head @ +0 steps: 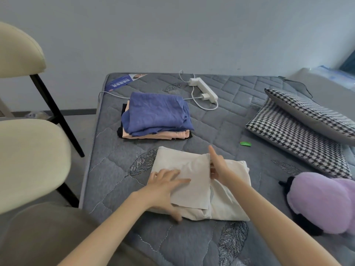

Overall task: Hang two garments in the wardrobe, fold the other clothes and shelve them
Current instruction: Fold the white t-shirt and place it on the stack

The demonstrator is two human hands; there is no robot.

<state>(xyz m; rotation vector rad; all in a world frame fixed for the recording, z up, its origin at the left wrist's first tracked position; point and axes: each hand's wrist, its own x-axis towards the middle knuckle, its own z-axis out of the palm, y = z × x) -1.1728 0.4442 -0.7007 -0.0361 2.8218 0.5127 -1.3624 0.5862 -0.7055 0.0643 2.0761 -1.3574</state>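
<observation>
Nearest, at the near end of the grey quilted mattress (107, 189): a cream garment (230, 204), already brought down to a rough rectangle, with one flap laid across from the left. Pressed flat on that flap, the left hand (167, 187), fingers straight and spread, thumb down at the near edge, most likely to pin the layers and stop the fold sliding during work on the other side. At the flap's right edge, the right hand (219, 167), index finger straight and pointing away, remaining fingers curled in against the cloth and apparently pinching the edge, probably to square it up or set the crease. Judged as mid-fold on this piece, with shelving not yet begun. Off to the left, beside the bed, a cream upholstered chair (28, 160). Off to the right, a purple plush toy (322, 200) with black parts, well apart from the work. Farther up the mattress, just beyond the cream garment, a stack of folded clothes (157, 120), blue on top, peach under it, black at the bottom, kept close presumably for adding the next piece with a short reach. Right of the stack, a small green object (245, 144), too small to identify, then two houndstooth pillows (294, 137), overlapping. Farthest, near the wall, a white power strip (203, 88) with a plugged-in charger and looping cable. No wardrobe or shelf in view.
</observation>
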